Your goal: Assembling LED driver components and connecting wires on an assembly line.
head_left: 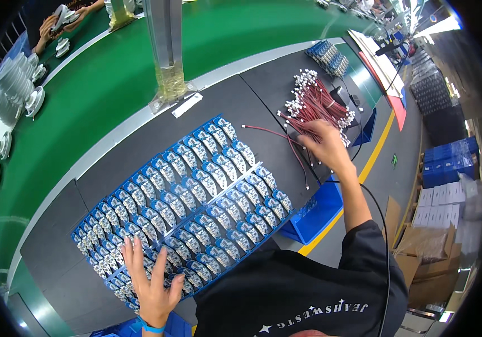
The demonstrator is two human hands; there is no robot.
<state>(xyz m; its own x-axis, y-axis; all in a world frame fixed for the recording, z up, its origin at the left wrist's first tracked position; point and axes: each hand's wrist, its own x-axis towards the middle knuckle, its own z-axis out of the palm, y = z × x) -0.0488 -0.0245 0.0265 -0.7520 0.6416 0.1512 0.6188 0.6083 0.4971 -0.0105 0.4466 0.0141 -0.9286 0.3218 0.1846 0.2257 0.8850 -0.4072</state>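
Note:
Over the lower left part of the rows of small circuit boards, my left hand lies with its fingers spread and holds nothing. The boards are blue and white, laid in slanting rows across the dark table. At the right, my right hand reaches into a pile of dark red connector cables with white plugs at their ends. Its fingers are curled on cables at the near edge of the pile. Some loose cables stretch from there toward the boards.
A metal post rises at the table's far edge, beside a green conveyor belt. Another stack of boards stands past the cables. Blue bins sit below the near edge. Across the belt, a person handles white round parts.

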